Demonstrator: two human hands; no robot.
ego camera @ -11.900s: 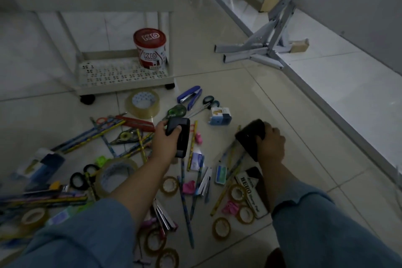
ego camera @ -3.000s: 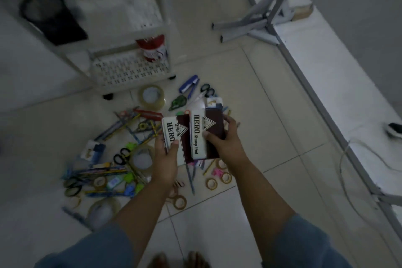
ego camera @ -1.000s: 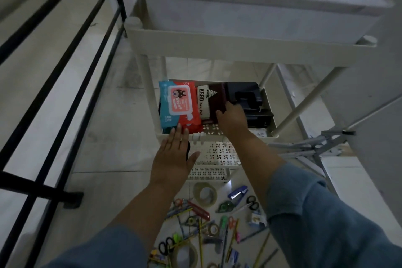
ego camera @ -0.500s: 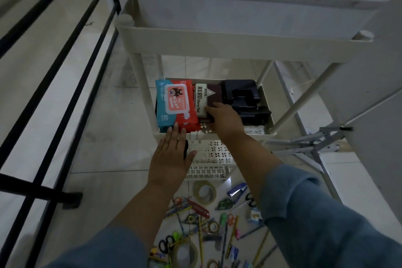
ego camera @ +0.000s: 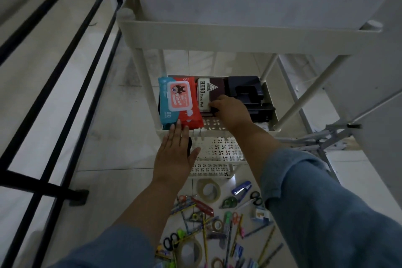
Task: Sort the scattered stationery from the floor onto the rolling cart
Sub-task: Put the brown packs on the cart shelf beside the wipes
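Rolling cart [ego camera: 217, 39], middle shelf [ego camera: 219, 133]: wipes pack [ego camera: 176, 98] lay at left edge, stamp pad box [ego camera: 210, 90] at centre, black hole punch [ego camera: 245, 91] at right edge. Floor [ego camera: 108, 126] before it carried tape roll [ego camera: 208, 189], blue stapler [ego camera: 241, 188], scissors [ego camera: 256, 198], pencils [ego camera: 204, 235], scattered.

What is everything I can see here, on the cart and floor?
cart: one, white, centre.
storage box: one, pale grey, top shelf.
wipes pack: one, blue and red, middle shelf, left.
stamp pad box: one visible, maroon and white, middle shelf, centre.
hole punches: apparently two, black, middle shelf, right.
tape rolls: several, clear or tan, floor.
stapler: one, blue, floor.
pencils: many, mixed colours, floor.
railing: one, black, left.
left hand: one, flat, at middle shelf's front rim.
right hand: one, fingers curled on stamp pad box.
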